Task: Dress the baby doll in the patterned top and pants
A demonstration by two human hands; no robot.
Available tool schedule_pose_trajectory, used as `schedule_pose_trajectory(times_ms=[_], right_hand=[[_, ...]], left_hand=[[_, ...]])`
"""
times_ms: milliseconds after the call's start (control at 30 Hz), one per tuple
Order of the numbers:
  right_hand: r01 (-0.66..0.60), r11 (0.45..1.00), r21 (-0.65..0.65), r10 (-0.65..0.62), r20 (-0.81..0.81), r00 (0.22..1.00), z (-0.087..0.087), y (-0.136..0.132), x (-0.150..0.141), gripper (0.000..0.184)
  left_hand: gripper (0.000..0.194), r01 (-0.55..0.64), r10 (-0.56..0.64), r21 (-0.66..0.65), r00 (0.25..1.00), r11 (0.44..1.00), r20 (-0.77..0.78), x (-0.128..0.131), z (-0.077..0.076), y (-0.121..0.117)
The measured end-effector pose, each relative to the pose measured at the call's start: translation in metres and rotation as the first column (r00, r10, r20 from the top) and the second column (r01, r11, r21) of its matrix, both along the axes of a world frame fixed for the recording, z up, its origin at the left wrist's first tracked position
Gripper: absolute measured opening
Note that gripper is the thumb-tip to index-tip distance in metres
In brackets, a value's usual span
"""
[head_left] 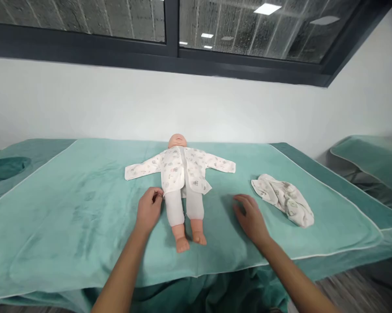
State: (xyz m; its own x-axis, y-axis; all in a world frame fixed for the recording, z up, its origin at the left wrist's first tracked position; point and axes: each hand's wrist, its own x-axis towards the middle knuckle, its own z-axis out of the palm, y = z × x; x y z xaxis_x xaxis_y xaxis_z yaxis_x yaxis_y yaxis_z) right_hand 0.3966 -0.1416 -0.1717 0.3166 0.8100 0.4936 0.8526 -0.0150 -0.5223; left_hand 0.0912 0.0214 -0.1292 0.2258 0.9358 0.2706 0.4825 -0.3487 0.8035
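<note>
A baby doll (177,140) lies on its back, head toward the wall and bare feet toward me. It wears white trousers (174,208) and a white printed baby jacket (174,169), whose front hangs apart down the middle; both sleeves stretch out sideways. At the jacket's lower left corner, my left hand (149,209) has its fingers curled and closed on the hem. My right hand (252,219) is off to the right of the doll's legs, fingers loosely bent and apart, holding nothing. Beyond it lies a crumpled white printed cloth (285,200).
A light green towel (94,243) covers the table, over a darker green cover (391,239). Behind stands a white wall (117,104) with a dark-framed window (172,26) above. More green fabric is bunched at the left (7,167) and right edges.
</note>
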Motion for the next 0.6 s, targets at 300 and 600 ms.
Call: schedule_pose_trajectory(times_ms=[300,600], right_hand=[[0.454,0.888,-0.075,-0.312,0.627,0.714,0.025,-0.046,0.128,0.049],[0.385,0.811,-0.441,-0.331,0.198,0.923,0.039,-0.030,0.161,0.055]], left_hand=[[0.024,0.067,-0.071,0.064,0.996,0.996,0.062,-0.010,-0.007,-0.025],[0.066,0.451,-0.400,0.276,0.889,0.848,-0.224,-0.007,-0.034,-0.108]])
